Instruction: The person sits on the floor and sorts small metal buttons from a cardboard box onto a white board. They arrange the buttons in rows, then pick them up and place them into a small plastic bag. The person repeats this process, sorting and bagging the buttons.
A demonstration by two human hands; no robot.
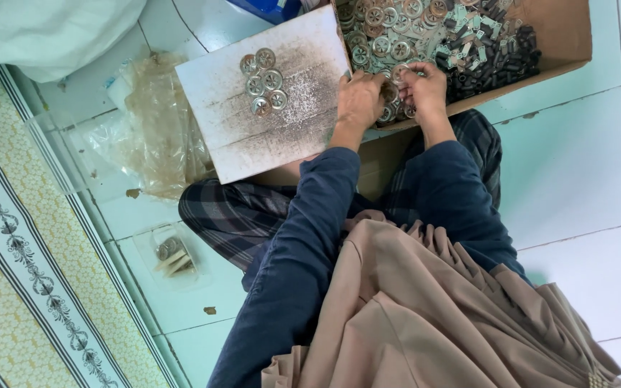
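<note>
Nearest in the view are the person's tan pleated garment (pixel 425 316) and dark blue sleeves (pixel 289 244), with plaid trousers (pixel 231 212) on crossed legs over the pale tiled floor (pixel 576 165). At the left lies a small clear bag of metal parts (pixel 170 255) and, farther on, crumpled clear plastic (pixel 156 122). Farther still, a worn white board (pixel 282 136) rests on the lap, bearing a small cluster of finished round metal discs (pixel 264 82) left of the hands. The left hand (pixel 357 100) and right hand (pixel 425 90) meet at the near edge of the cardboard box (pixel 562 36), fingers closed together on one round metal disc (pixel 399 72) held between them; the left hand is the nearer to the board. Beyond, in the box, lie heaped loose discs (pixel 389 32) and, to the right, dark small clips (pixel 494 50)
</note>
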